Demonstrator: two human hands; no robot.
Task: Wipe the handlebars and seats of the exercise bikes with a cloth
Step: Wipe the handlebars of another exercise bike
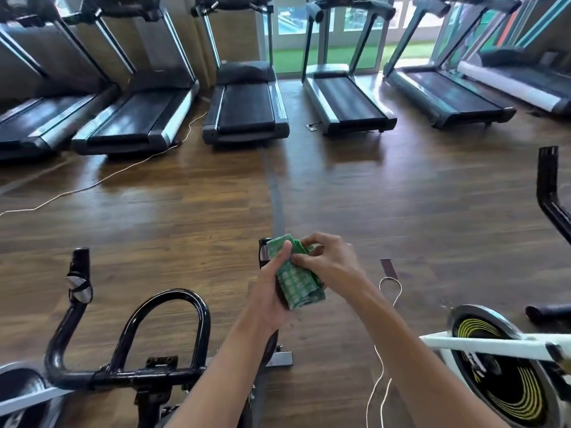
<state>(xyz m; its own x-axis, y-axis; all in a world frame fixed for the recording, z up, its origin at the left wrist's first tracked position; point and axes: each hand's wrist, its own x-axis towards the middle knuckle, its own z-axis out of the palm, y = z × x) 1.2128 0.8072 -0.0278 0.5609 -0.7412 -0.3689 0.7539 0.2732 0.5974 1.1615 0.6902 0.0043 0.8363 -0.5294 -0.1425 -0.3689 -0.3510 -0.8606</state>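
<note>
A green-and-white patterned cloth [295, 278] lies over the right grip of the black handlebars [129, 341] of the exercise bike in front of me. My left hand [272, 291] holds the cloth around that grip, thumb on top. My right hand [327, 261] pinches the cloth's upper edge with its fingertips. The grip's tip [263, 250] shows just above the cloth. The left grip [79, 273] rises bare at the left. No seat is in view.
A second bike with a white frame and a yellow-striped flywheel [506, 375] stands at the right, its black handlebar [548, 186] above. Several treadmills [245, 109] line the far side. White cables [378, 381] trail over the wooden floor.
</note>
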